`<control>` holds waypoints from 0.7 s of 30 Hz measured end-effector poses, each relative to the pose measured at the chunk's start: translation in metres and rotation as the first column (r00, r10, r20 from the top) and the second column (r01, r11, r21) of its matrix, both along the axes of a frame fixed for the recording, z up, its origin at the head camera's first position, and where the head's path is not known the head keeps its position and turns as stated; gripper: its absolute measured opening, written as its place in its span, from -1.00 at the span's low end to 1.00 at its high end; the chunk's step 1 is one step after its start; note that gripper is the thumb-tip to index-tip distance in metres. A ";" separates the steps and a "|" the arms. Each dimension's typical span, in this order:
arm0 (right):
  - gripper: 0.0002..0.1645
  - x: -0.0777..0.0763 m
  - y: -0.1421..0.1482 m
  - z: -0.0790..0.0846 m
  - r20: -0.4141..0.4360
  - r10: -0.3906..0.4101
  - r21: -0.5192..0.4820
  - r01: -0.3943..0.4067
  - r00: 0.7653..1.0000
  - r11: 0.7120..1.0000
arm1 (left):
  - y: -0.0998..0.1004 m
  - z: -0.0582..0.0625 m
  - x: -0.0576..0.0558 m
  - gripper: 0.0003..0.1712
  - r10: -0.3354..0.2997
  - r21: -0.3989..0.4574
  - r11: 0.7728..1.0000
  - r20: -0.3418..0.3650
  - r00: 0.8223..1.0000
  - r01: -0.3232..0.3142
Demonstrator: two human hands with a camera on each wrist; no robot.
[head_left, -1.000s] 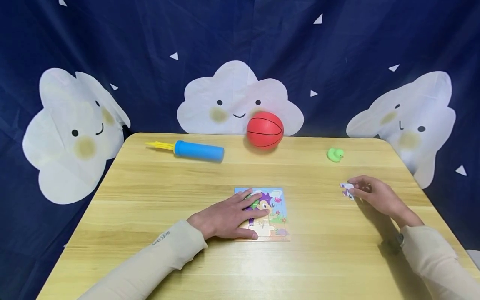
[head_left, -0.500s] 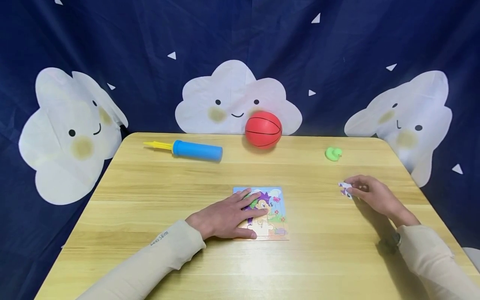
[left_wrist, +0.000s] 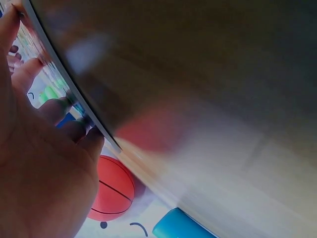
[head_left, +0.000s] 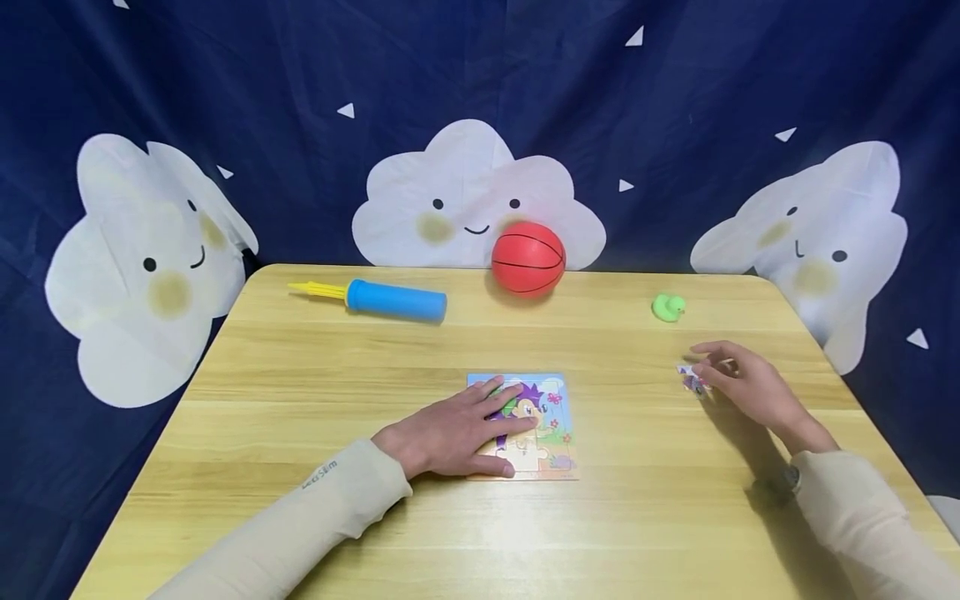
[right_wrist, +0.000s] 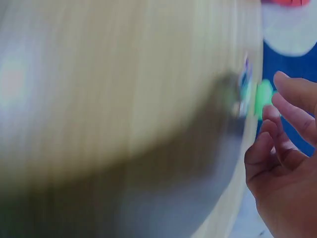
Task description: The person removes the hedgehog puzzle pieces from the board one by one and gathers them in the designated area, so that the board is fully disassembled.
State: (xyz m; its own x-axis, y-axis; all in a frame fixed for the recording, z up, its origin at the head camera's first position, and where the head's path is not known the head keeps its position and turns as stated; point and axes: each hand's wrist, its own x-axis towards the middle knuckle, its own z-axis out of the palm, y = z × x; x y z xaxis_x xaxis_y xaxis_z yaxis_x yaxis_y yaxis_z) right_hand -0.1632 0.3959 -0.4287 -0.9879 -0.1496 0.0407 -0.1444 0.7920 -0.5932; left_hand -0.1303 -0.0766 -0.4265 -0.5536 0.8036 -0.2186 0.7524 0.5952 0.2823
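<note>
My left hand (head_left: 468,429) lies with spread fingers on a square jigsaw puzzle (head_left: 555,435) showing a purple-haired cartoon figure; it hides the puzzle's left part. In the left wrist view the fingers overlap the board's thin grey edge (left_wrist: 74,84). Out to the right is a small puzzle piece (head_left: 692,382), white and purple. Right beside it is my right hand (head_left: 750,387), thumb and forefinger parted. The right wrist view shows this piece (right_wrist: 244,89) edge-on at the table, a gap away from the fingertips, with the other fingers loosely bent.
Behind the right hand sits a green toy duck (head_left: 668,307). A red ball (head_left: 528,259) stands at the back middle of the wooden table (head_left: 360,533), and a blue hand pump (head_left: 397,302) with a yellow nozzle lies back left. A dark cloud-print curtain (head_left: 300,75) hangs behind.
My right thumb and forefinger have parted and lifted slightly off the puzzle piece, which they pinched before. The piece lies at about the same spot. My left hand keeps its place.
</note>
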 end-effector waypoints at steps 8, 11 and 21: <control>-0.68 -0.001 -0.065 0.009 -0.104 0.113 -0.080 -0.121 0.988 0.989 | -0.003 0.000 0.001 -0.21 -0.006 0.004 1.000 -0.025 1.000 0.006; -0.70 0.001 -0.093 0.010 -0.081 0.152 -0.076 -0.158 0.985 0.984 | -0.008 0.000 0.000 -0.21 0.000 0.001 1.000 -0.012 1.000 0.000; -0.72 0.007 -0.165 0.008 0.045 0.254 -0.121 -0.248 0.966 0.961 | -0.022 0.000 0.004 -0.25 0.035 0.021 0.999 0.013 0.999 -0.036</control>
State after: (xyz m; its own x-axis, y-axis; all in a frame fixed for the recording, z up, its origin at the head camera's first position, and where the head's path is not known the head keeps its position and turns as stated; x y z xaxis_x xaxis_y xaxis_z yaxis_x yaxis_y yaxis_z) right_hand -0.1564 0.2312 -0.4206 -0.9203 -0.3909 0.0142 -0.2919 0.6622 -0.6902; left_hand -0.1258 -0.0982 -0.4269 -0.5792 0.7881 -0.2086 0.7271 0.6151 0.3049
